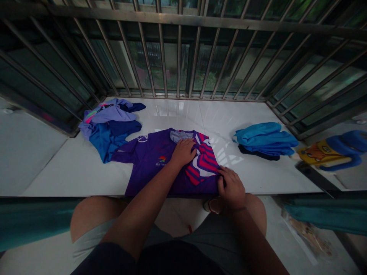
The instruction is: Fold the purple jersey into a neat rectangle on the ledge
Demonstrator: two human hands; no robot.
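Shirt [150,152] purple; sleeve [205,158] pink-striped, white swirls; clothes pile [110,126] lavender, blue; bottle [329,151] yellow, blue.

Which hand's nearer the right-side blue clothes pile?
Right. Right hand, at the right edge of the purple jersey, is left of the pile; left hand is farther left, by the collar.

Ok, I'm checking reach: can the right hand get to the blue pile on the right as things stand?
Probably yes: the right hand is at the edge of the shirt, and nothing visible stands between it and the blue pile.
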